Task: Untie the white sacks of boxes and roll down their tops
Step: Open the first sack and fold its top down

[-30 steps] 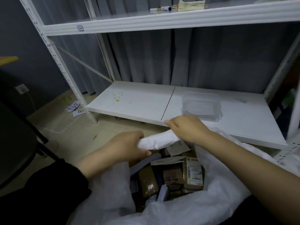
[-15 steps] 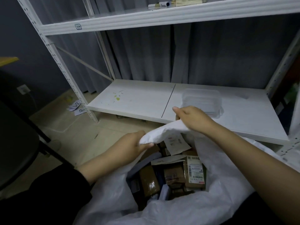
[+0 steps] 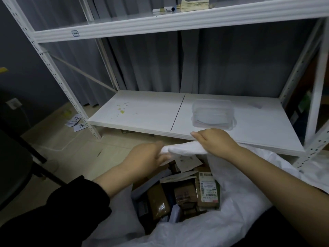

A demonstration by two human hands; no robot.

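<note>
Sack point(image 3: 240, 202) of boxes point(image 3: 187, 195) open at my feet before the lower shelf point(image 3: 142, 113): I see my left hand point(image 3: 146, 157) and right hand point(image 3: 213, 141) each gripping the rolled far rim point(image 3: 183, 150). I judge the woven cloth soft, light and a bit slick, so hold the rim itself with 2 hands and roll outward.

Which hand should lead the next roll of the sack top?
Probably the right hand: it grips the rolled rim of the white sack from above at the far edge, while the left hand holds only its end.
</note>
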